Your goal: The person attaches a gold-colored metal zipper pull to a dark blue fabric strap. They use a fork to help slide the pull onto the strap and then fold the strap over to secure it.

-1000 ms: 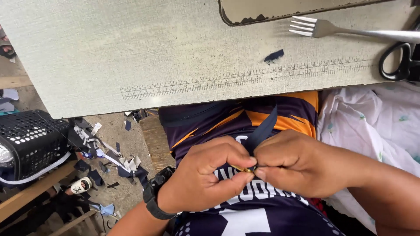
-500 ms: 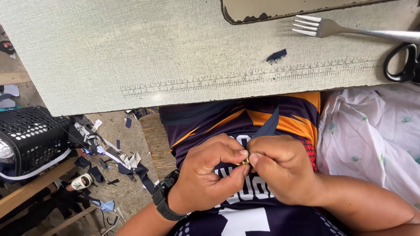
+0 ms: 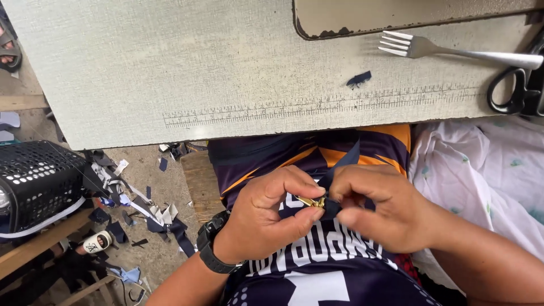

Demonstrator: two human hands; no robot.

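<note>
1. The left hand (image 3: 266, 218) pinches a small brass slider (image 3: 311, 201) between thumb and forefinger – grip narrow, closed on it.
2. The right hand (image 3: 377, 212) pinches a dark blue strip (image 3: 340, 167) tight against the slider, over the lap.
3. Above lies the grey table (image 3: 198, 68), bearing a fork (image 3: 447, 50), black scissors (image 3: 518, 90) and a dark scrap (image 3: 359, 80).
4. A black basket (image 3: 37, 178) sits at left – white cloth (image 3: 481, 181) at right.

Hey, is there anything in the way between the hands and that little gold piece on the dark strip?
Nothing visible. The left hand already pinches the small gold piece between thumb and fingertips, and the right hand grips the dark strip right beside it. Fork and scissors lie apart on the table.
</note>
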